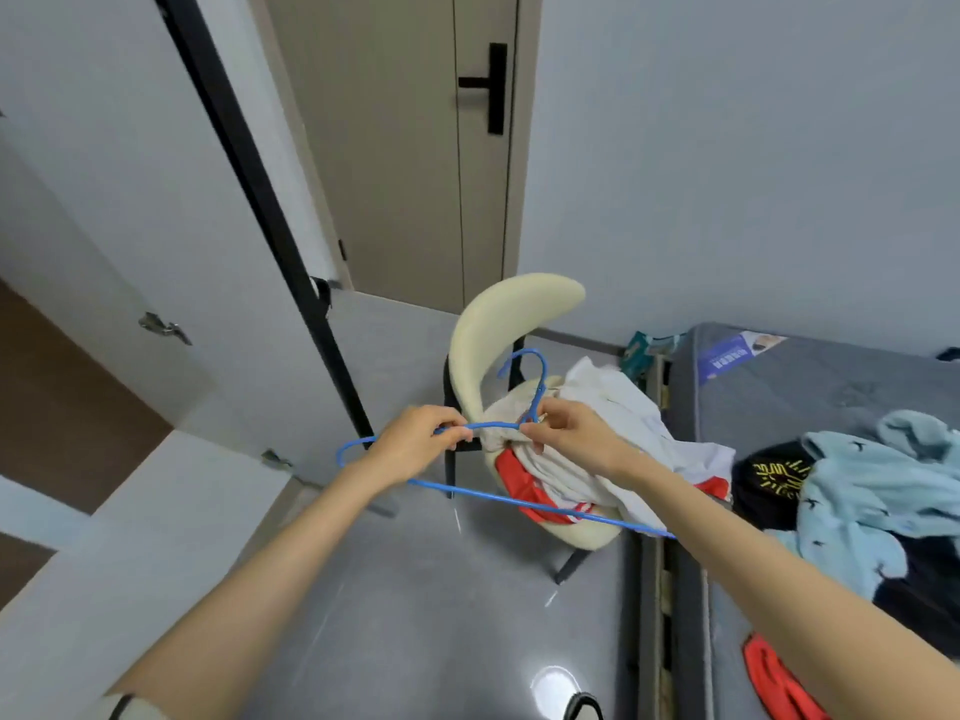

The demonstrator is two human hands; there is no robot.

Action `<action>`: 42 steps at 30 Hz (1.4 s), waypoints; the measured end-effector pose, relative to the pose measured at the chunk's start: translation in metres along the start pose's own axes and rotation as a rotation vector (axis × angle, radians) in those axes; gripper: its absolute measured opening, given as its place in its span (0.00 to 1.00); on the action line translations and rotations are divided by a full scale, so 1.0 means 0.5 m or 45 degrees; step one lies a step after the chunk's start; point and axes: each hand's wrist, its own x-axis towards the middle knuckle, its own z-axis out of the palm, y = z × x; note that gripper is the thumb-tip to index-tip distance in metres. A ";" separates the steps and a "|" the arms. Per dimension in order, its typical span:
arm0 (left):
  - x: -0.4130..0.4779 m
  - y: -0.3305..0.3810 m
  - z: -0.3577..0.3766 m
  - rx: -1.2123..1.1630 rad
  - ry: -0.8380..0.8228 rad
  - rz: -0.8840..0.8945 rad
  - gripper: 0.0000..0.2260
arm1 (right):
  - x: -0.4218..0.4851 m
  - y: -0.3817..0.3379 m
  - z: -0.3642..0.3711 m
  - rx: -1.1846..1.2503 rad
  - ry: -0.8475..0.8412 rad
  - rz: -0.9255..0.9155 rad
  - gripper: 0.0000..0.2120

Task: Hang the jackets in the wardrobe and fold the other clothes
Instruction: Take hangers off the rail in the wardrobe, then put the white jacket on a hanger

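while you stand on the glossy grey floor (415, 615), your open room is the lane between the white wardrobe door (156, 210) swung out on your left and the edge of the bed (779, 397) on your right. a cream chair (498, 324) stands in that lane just ahead, its seat close beside the bed frame. beyond it a beige door (395, 148) with a black handle (491, 85) sits in the pale wall. a bright glare shows on the floor near the bottom edge.

on the grey mattress lie a light blue garment (872, 491), a black garment (774, 475) with yellow print and a red-orange piece (774, 678) nearer you. the chair seat carries a white garment (623, 418) heaped over a red garment (519, 485).

you hold a blue wire hanger (467, 492) above that heap. your left grip (415, 444) is curled round its upper shoulder wire. your right grip (571, 433) pinches the wire at the base of the hook, fingertips touching the white cloth. the long bottom bar slants across the seat from left wrist to right forearm.
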 end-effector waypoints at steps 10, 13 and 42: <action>0.208 0.175 0.261 0.006 0.189 0.028 0.22 | -0.064 0.275 -0.307 -0.047 0.420 0.324 0.13; 0.259 0.176 0.296 -0.076 0.073 -0.041 0.24 | -0.048 0.315 -0.345 0.003 0.505 0.342 0.14; 0.840 0.227 0.612 -0.027 -0.689 0.162 0.21 | 0.226 0.702 -0.538 0.239 1.443 1.010 0.14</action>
